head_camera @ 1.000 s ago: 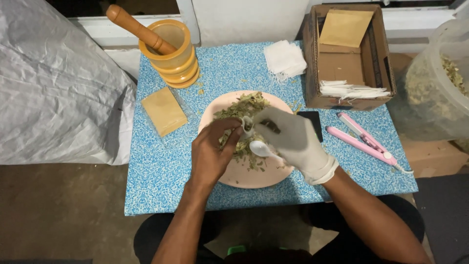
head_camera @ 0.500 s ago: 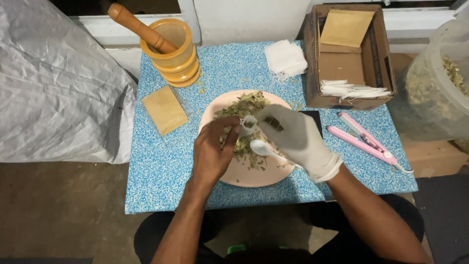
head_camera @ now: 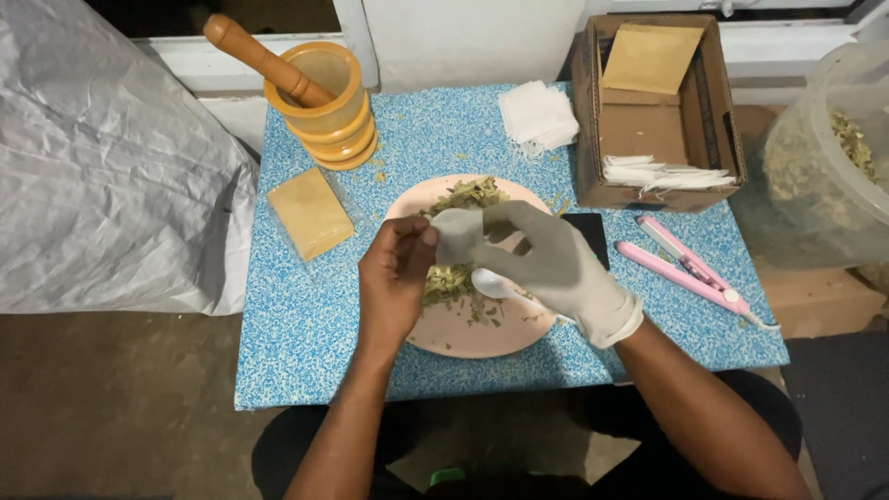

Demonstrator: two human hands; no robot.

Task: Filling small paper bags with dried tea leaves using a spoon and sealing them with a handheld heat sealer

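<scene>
the small white pouch [head_camera: 456, 233] was pinched between my two hands above the far half of the pink plate [head_camera: 482, 338]. my bare left hand [head_camera: 396, 278] had its fingertips closed on the pouch's left edge, and my gloved right hand [head_camera: 554, 264] had thumb and forefinger closed on its right side, the other fingers loosely spread. i judged the pouch very light, thin and limp, easy to crumple or tear, so it wanted a gentle hold at the edges of its mouth rather than across the middle. under it, dried green leaves [head_camera: 456, 278] lay heaped on the plate, loose and quick to scatter, and a white spoon [head_camera: 493, 284] rested on the plate just beneath my right hand.

outward on the bench [head_camera: 306, 352], a flat tan packet [head_camera: 309, 213] sat towards the left edge, and a yellow mortar [head_camera: 326, 106] with a wooden pestle [head_camera: 255, 57] stood at the far left corner. a stack of white pouches [head_camera: 537, 116] lay along the far edge, beside a cardboard box [head_camera: 653, 120] at the far right corner. a pink sealing tool [head_camera: 690, 276] lay near the right edge, well apart from my hands. nothing crowded the pouch except the spoon and leaves below.
</scene>
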